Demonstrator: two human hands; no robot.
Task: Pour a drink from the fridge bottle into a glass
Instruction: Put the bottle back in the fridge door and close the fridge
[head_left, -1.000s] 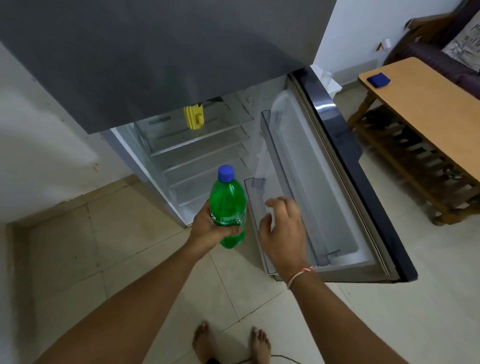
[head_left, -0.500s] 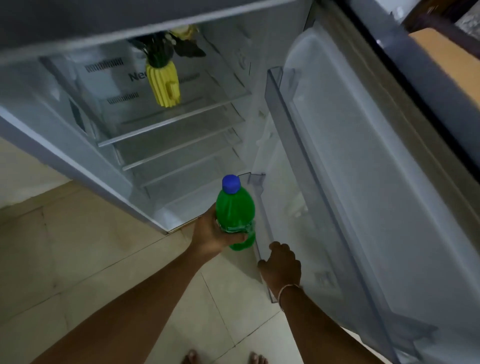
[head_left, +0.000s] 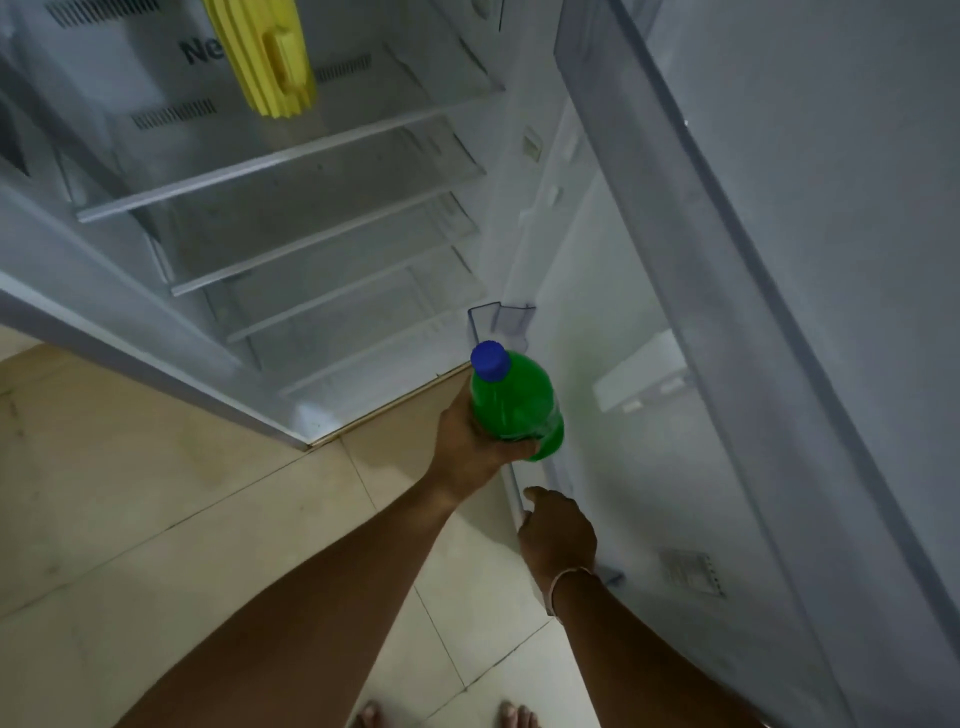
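The left hand (head_left: 470, 441) grips the green plastic bottle with a blue cap (head_left: 514, 410) upright, arm extended. At its five o'clock, the right hand (head_left: 558, 530) curls its fingers over the clear door-shelf rim (head_left: 511, 486).

A yellow ribbed jug (head_left: 270, 57) stands on the top glass shelf (head_left: 291, 156) near its front edge; beige floor tiles (head_left: 156, 493) spread below, bare toes (head_left: 511, 714) showing at the bottom.

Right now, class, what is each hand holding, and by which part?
The left hand holds the green bottle around its lower body. The right hand grips the front edge of the door shelf.
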